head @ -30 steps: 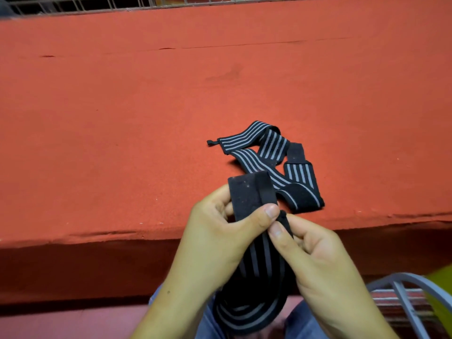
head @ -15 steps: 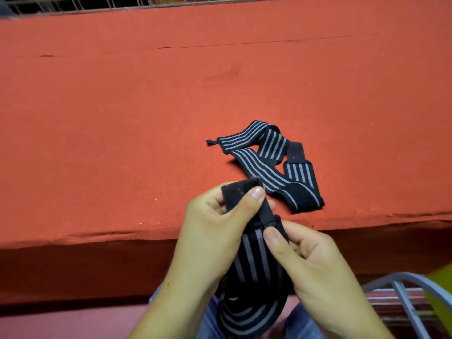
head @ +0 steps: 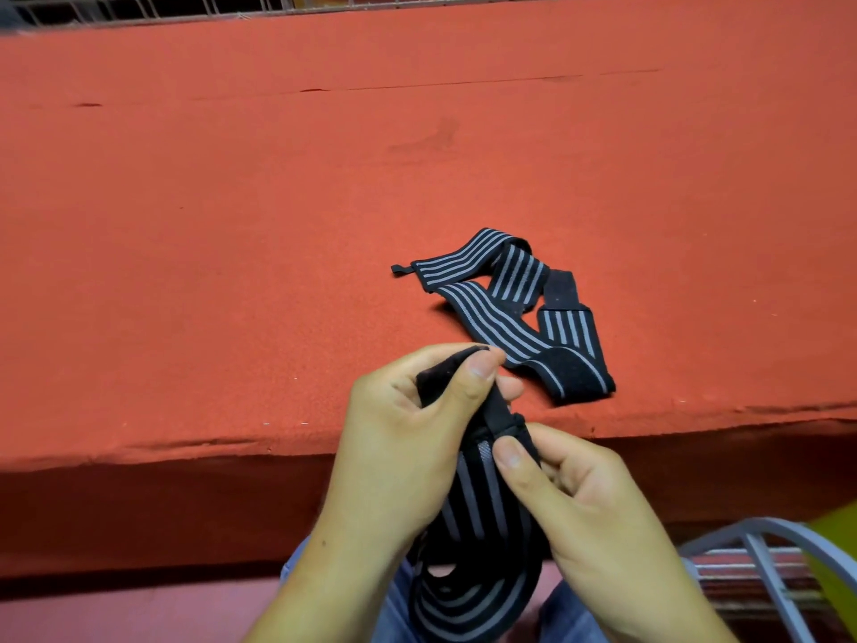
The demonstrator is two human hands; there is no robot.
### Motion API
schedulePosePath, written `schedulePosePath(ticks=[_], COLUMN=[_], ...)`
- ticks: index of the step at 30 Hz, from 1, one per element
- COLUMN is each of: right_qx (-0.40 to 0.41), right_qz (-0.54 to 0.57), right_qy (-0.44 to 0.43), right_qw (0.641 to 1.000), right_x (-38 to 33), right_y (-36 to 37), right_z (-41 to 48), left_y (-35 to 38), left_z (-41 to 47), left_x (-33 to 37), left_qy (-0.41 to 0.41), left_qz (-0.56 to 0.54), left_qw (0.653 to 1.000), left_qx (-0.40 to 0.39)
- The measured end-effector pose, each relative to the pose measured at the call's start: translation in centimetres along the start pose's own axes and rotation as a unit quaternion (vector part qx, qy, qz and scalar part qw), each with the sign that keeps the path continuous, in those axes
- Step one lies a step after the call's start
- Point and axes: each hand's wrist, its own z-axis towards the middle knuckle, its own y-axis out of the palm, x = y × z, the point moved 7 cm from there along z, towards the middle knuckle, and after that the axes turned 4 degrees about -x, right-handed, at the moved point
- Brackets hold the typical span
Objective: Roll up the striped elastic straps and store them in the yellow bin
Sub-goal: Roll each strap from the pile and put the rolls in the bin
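Lower centre: left hand point(head: 408, 438) and right hand point(head: 575, 498), fingers point(head: 463, 387) curled, both pinch one striped strap point(head: 473, 498) — a second strap point(head: 505, 304) lies crumpled on the red desk point(head: 232, 271).

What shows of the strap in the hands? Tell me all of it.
The held strap is a black, elastic-looking band with grey lengthwise stripes and a plain black end patch. The left hand pinches that black end under the thumb; the right hand pinches it just below, at the seam. The rest hangs slack in loops below the hands, nearer than the red surface.
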Motion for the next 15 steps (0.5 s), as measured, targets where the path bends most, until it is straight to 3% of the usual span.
schedulePosePath(ticks=[9, 15], right_qx=[-0.007, -0.036], right_qz=[-0.021, -0.029], right_qy=[-0.008, 0.004], right_qw=[1.0, 0.999], right_x=[0.41, 0.5], right_y=[0.05, 0.45], right_z=[0.07, 0.03], left_y=[0.06, -0.27], left_z=[0.17, 0.09], left_x=[-0.64, 0.09], left_qy=[-0.016, 0.021], left_qz=[0.0, 0.015], left_qw=[1.0, 1.0], left_qx=[-0.024, 0.002])
